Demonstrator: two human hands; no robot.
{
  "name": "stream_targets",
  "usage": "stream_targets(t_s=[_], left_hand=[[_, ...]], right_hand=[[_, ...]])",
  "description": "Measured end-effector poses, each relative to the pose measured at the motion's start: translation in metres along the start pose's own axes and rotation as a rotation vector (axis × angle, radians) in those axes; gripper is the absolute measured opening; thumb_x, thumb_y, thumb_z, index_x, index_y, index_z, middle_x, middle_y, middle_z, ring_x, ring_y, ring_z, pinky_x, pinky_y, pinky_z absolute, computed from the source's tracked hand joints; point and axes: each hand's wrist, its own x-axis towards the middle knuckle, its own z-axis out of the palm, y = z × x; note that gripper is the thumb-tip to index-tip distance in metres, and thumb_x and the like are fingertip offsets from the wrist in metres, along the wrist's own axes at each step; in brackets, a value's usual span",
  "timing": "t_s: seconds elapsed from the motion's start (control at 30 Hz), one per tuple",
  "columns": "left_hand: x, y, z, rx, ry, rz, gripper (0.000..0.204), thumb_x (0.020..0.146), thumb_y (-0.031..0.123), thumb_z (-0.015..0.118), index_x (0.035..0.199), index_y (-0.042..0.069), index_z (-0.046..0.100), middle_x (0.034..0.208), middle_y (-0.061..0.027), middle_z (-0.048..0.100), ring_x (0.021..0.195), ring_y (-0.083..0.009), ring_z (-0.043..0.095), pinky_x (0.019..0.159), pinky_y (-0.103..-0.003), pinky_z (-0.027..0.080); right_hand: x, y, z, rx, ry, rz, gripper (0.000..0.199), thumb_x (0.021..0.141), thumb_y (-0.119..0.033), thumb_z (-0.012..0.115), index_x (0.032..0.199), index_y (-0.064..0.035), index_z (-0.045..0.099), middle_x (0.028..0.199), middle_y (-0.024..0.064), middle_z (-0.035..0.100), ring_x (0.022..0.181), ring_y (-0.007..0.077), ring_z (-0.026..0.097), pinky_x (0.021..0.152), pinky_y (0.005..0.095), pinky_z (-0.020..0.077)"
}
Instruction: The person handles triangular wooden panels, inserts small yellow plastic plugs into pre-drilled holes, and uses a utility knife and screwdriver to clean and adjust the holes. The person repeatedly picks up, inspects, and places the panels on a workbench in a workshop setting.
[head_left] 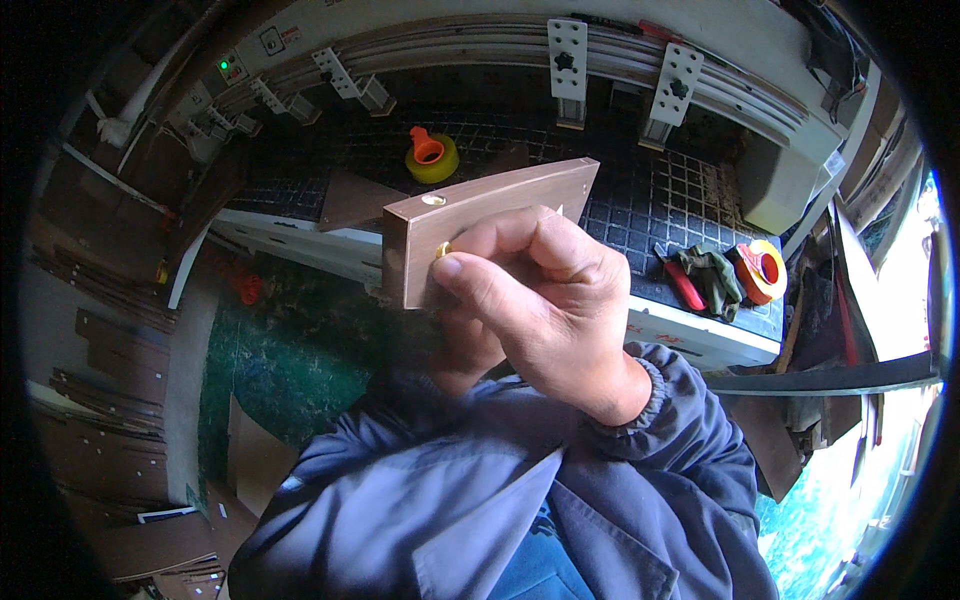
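Note:
A brown wooden block [530,187], flat and slightly curved along its top, is raised in front of my chest. My left hand [468,345] supports it from below and behind, its fingers mostly hidden by the block and my other hand. Thumb and forefinger of my right hand [545,285] pinch a small pale yellow piece [443,249] against or close to the block's near face. Its exact kind is too small to make out. A pale oval spot [433,200] shows on the block's top edge near the left end.
Beyond lies a black gridded machine bed [690,190] under a rail with white clamp brackets [567,65]. Yellow tape with an orange holder [431,156], another tape roll [762,272], dark gloves [712,280] and a red-handled tool [684,284] rest there. Brown panels [120,360] are stacked left.

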Motion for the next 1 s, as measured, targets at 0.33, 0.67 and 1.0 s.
stream_targets(t_s=[0.33, 0.67, 1.0], left_hand=[[0.007, -0.005, -0.002, -0.019, -0.015, -0.008, 0.036, 0.111, 0.023, 0.053, 0.140, 0.002, 0.050, 0.125, -0.0090, 0.064, 0.113, -0.0067, 0.066, 0.092, -0.021, 0.056], [0.008, -0.012, -0.009, -0.061, -0.025, -0.008, 0.036, 0.112, 0.024, 0.051, 0.140, 0.002, 0.050, 0.125, -0.0088, 0.064, 0.113, -0.0055, 0.067, 0.092, -0.020, 0.056], [0.006, -0.026, -0.023, -0.331, 0.063, -0.113, 0.038, 0.109, 0.023, 0.054, 0.141, 0.002, 0.051, 0.127, -0.0097, 0.064, 0.114, -0.0082, 0.066, 0.094, -0.023, 0.054]], right_hand=[[0.010, 0.006, -0.005, -0.356, -0.015, -0.221, 0.005, 0.097, 0.000, 0.070, 0.097, 0.0023, 0.066, 0.091, 0.0070, 0.072, 0.077, 0.0082, 0.067, 0.065, 0.0217, 0.0531], [0.006, 0.012, 0.005, -0.023, 0.062, -0.041, 0.009, 0.098, -0.003, 0.072, 0.101, 0.0031, 0.067, 0.090, 0.0058, 0.071, 0.076, 0.0070, 0.067, 0.065, 0.0211, 0.0556], [0.004, 0.014, -0.003, -0.335, -0.035, -0.316, 0.029, 0.093, 0.001, 0.072, 0.122, 0.0049, 0.072, 0.086, 0.0107, 0.072, 0.073, 0.0118, 0.069, 0.062, 0.0231, 0.0519]])
